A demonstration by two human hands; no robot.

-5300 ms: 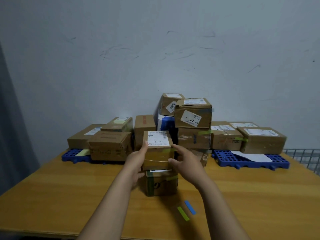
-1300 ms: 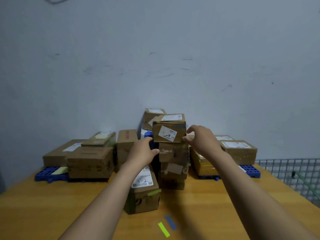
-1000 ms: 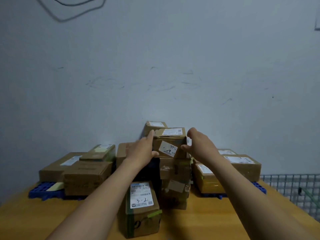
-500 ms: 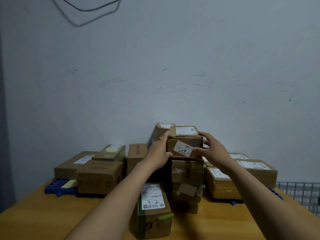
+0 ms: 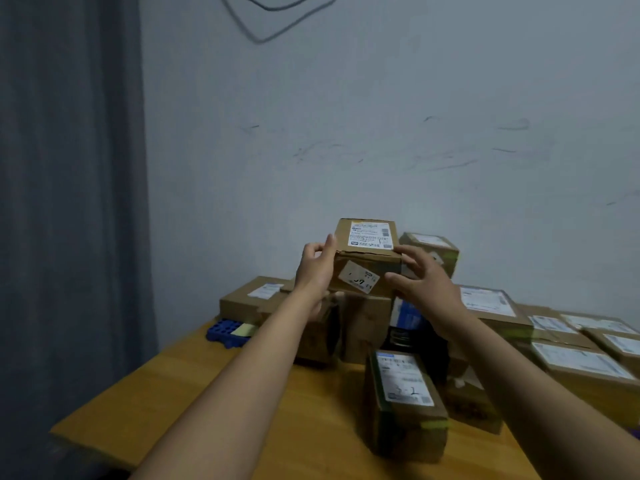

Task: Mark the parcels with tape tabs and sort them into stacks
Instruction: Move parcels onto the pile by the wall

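We grip a labelled box [image 5: 367,258], left hand [image 5: 316,270] on its left side, right hand [image 5: 424,284] on its right. A second box [image 5: 405,400] stands nearer on the table [image 5: 207,393]

Brown cardboard on the raised parcel [image 5: 367,271], white printed labels on top and front. Warm orange-yellow wood grain across the desk [image 5: 242,410]. Bright blue grid on the pallet [image 5: 223,333], pale yellow-green tab [image 5: 244,329] over it. Dark green tape band and white label on the front parcel [image 5: 405,403]. Pale grey wall [image 5: 381,150], dark scuffs. Grey-blue curtain [image 5: 69,202].
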